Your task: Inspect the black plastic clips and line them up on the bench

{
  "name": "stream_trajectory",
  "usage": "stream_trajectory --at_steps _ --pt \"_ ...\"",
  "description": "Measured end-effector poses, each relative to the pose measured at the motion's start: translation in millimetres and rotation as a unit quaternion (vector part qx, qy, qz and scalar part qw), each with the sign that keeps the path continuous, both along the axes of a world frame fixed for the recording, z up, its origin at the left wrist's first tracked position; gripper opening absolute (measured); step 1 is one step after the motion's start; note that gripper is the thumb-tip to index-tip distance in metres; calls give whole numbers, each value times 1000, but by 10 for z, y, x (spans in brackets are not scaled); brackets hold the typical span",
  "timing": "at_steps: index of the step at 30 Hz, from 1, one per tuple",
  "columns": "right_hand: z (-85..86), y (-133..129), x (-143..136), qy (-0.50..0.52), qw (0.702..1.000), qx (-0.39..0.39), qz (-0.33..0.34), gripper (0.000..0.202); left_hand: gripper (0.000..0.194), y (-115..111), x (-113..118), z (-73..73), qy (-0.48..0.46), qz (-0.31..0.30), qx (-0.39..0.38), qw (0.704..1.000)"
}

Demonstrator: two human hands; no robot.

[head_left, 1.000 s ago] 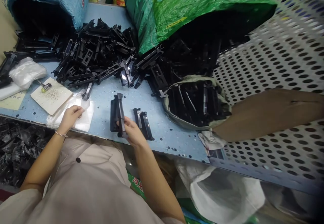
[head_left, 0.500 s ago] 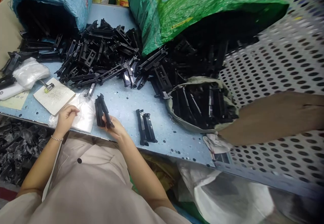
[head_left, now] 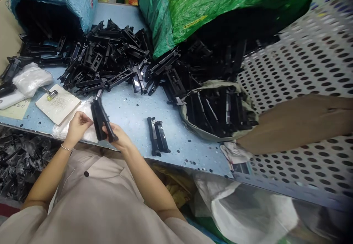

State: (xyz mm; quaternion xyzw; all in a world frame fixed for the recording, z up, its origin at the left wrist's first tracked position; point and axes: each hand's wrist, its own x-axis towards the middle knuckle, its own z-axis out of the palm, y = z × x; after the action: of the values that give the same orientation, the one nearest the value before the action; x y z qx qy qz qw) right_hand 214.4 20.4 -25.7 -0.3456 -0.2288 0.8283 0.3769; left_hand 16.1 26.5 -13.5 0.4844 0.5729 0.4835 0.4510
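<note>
In my right hand (head_left: 117, 135) is a pair of black plastic parts (head_left: 102, 120), held upright and slightly tilted above the table's front edge. My left hand (head_left: 79, 124) is just left of them, thumb and fingertips pinched together; what they grip, if anything, is too small to make out. Beneath and behind my left hand lie clear plastic bags (head_left: 87, 109). A whitish pad (head_left: 59, 106) with tiny bits on it lies further left. Two more black parts (head_left: 158, 136) lie side by side on the blue table to the right.
A heap of black parts (head_left: 96, 62) spreads across the back of the blue table (head_left: 132, 106). Behind it are a blue sack (head_left: 88, 1) and a green sack (head_left: 165, 23). A cloth bag (head_left: 234, 138) full of parts stands at the right, beside a perforated metal panel (head_left: 292, 67).
The held black parts have moved slightly left and turned. My left hand has moved right, closer to them. The whole view has shifted a little.
</note>
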Motion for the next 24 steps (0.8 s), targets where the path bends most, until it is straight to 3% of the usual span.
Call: stream_trajectory --at_steps 3,6,10,13,16,18,21,24 --pt "-15 96 -107 23 999 -27 19 39 24 -35 -71 46 9 -9 23 1000" --pt "-45 135 -78 23 998 -58 -18 41 3 -99 -212 105 121 -47 72 989" --pt "-30 25 26 15 997 -61 -39 42 42 -119 -222 79 308 -109 122 937" --pt "14 -144 129 35 998 -30 -42 49 51 -62 -162 15 303 -88 107 943" --pt "15 -281 205 38 997 -26 58 51 58 -23 -176 15 271 -89 84 955" --pt "-18 -312 196 3 992 -47 115 47 66 -55 -202 72 279 -109 88 950" --pt "-54 -283 100 -54 990 -53 123 44 75 -222 -174 211 326 -178 117 921" --pt "-7 -254 -20 -100 989 24 106 36 80 -465 -70 351 330 -283 143 889"
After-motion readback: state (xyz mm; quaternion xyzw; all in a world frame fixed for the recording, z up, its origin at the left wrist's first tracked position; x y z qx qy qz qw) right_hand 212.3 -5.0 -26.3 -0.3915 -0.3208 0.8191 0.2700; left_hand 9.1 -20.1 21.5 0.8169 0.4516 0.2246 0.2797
